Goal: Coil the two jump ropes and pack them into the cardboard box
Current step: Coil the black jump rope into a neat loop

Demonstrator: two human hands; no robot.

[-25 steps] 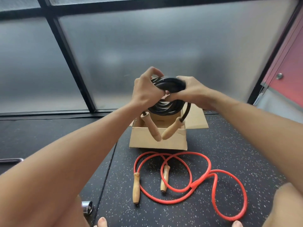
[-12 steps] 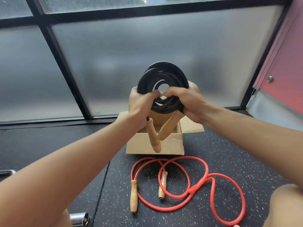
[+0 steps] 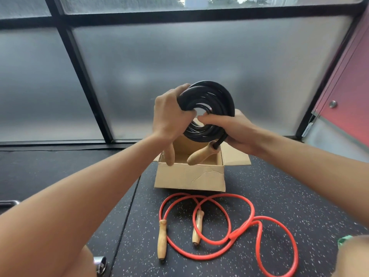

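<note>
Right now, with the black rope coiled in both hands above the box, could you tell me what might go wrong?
The black coil is held together only by the left hand and right hand; no tie shows, so it may spring open when dropped into the cardboard box. Its wooden handles dangle at the box opening and could snag the rim. The red rope lies uncoiled in front of the box and could tangle underfoot.

Two ropes: black rope (image 3: 207,96), red rope (image 3: 250,211) — four wooden handles (image 3: 161,239) — one cardboard box (image 3: 189,176).
</note>
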